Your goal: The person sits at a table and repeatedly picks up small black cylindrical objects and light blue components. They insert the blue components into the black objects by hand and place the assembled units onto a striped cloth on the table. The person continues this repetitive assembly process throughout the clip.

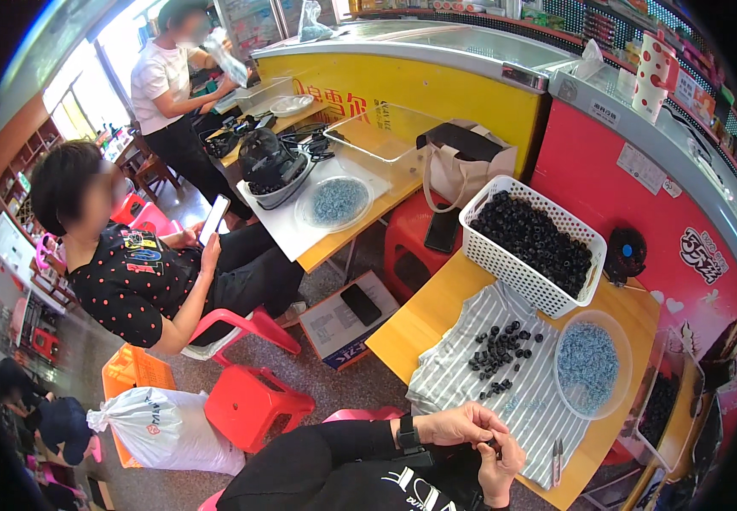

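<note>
In front of my body, both hands are brought together over the near edge of the wooden table. My left hand (456,423), with a dark watch on its wrist, pinches with thumb and fingers. My right hand (502,470) meets it, fingertips closed around a tiny dark piece, mostly hidden by the fingers. Beneath and beyond them lies a grey striped cloth (441,370) bearing a loose group of small black ring-like parts (498,349). A clear round bowl (623,375) of small pale-blue pieces sits at its right. Tweezers (557,464) lie near my right hand.
A white perforated basket (512,274) heaped with black parts stands at the table's far side. Beside it is a small black fan (627,254). Red stools (253,409) and a stuffed white sack (168,434) are to the left. A seated person (134,281) holds a phone; another stands behind.
</note>
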Motion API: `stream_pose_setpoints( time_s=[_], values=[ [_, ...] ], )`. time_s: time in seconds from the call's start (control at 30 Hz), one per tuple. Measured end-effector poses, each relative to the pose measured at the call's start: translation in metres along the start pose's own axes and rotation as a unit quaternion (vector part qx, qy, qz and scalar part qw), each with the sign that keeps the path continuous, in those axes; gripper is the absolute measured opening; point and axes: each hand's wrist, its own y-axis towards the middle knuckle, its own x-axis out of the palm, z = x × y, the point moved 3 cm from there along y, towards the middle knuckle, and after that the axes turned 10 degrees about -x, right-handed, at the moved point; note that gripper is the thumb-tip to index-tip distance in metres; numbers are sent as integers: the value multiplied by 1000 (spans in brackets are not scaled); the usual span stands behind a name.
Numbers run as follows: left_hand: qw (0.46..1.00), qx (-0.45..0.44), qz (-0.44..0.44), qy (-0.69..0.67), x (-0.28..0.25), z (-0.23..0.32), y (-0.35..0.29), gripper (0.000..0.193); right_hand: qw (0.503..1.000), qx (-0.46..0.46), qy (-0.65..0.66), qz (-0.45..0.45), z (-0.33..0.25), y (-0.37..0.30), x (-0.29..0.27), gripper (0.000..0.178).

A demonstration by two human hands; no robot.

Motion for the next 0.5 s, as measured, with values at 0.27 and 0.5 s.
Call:
stream_pose_setpoints(
  time_s=[0.27, 0.5],
  values=[
    [1000, -15, 17, 4, 4, 4, 2, 37, 1000, 23, -7, -5, 10, -4, -6, 24],
    [945, 25, 82, 316, 14, 32, 17, 28, 995, -13, -100, 17, 22, 4, -13, 32]
  ],
)
